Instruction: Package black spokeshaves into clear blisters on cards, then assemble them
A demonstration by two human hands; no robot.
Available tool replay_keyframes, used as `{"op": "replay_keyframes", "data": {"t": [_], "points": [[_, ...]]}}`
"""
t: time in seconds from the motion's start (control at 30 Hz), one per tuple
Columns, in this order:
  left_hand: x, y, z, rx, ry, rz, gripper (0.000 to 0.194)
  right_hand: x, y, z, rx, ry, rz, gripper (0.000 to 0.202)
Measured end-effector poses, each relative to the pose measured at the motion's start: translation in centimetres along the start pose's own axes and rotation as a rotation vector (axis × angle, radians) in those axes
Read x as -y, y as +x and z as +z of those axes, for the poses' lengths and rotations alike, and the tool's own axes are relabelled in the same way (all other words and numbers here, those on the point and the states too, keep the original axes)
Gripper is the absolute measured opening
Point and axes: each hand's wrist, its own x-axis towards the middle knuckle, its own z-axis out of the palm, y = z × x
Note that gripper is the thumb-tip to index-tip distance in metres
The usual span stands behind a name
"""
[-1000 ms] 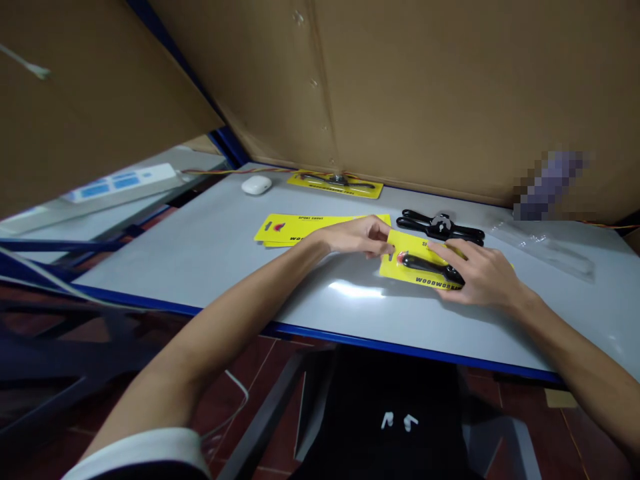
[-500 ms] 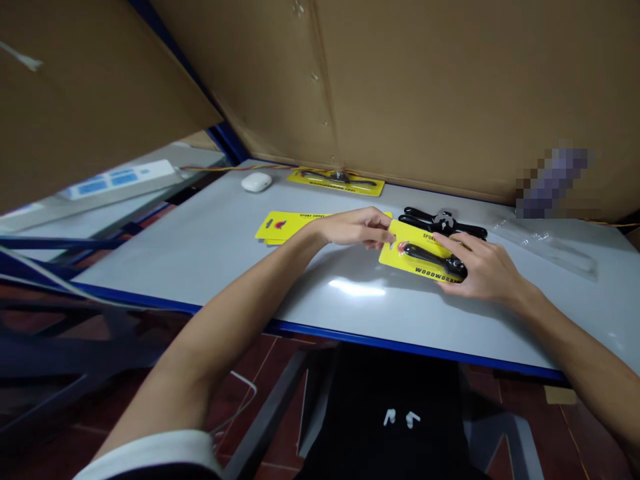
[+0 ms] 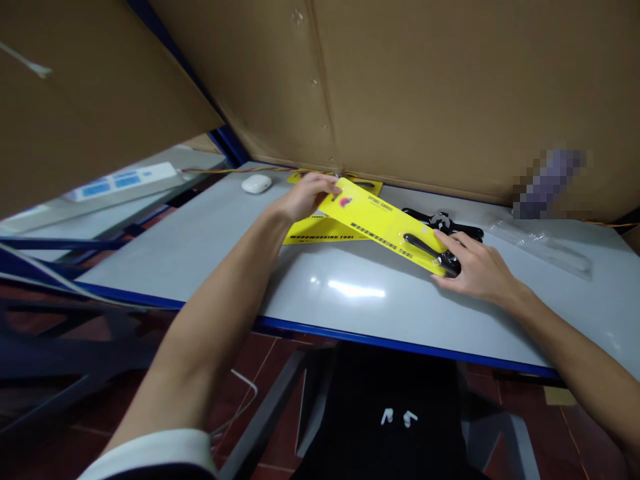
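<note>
My left hand [image 3: 313, 193] pinches the hole end of a yellow printed card [image 3: 373, 217], which slants down to the right above the table. My right hand [image 3: 477, 270] grips the other end, where a black-handled spokeshave [image 3: 427, 248] lies in clear plastic over the card. My fingers hide part of the tool. Beneath the raised card, more yellow card [image 3: 320, 230] lies on the table. Just behind my right hand rest black spokeshaves [image 3: 443, 221] without cards. An empty clear plastic sleeve [image 3: 555, 252] lies to their right.
Another carded tool [image 3: 373, 187] lies at the table's back edge, near a white earbud case [image 3: 257, 183]. A power strip [image 3: 120, 181] sits on the left surface. Cardboard panels [image 3: 425, 100] stand behind. The table's front has a blue edge [image 3: 350, 339].
My left hand has moved left and up, drawing the yellow card out leftward, so more of its print shows. My right hand stays nearly in place, holding the tool end.
</note>
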Motion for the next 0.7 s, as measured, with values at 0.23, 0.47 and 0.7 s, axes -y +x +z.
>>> {"op": "replay_keyframes", "data": {"t": [0.23, 0.47, 0.7], "points": [[1.9, -0.2, -5.2, -0.215, 0.271, 0.014, 0.018, -0.8, -0.1, 0.1, 0.078, -0.023, -0.027, 0.065], [-2.4, -2.3, 1.6, -0.219, 0.948, 0.372, 0.039, -0.2, 0.3, -0.1, 0.087, -0.041, -0.075, 0.059], [-4.1, -3.7, 9.6, 0.214, 0.990, 0.502, 0.050, -0.3, 0.6, -0.9, 0.014, -0.039, -0.111, 0.063]]}}
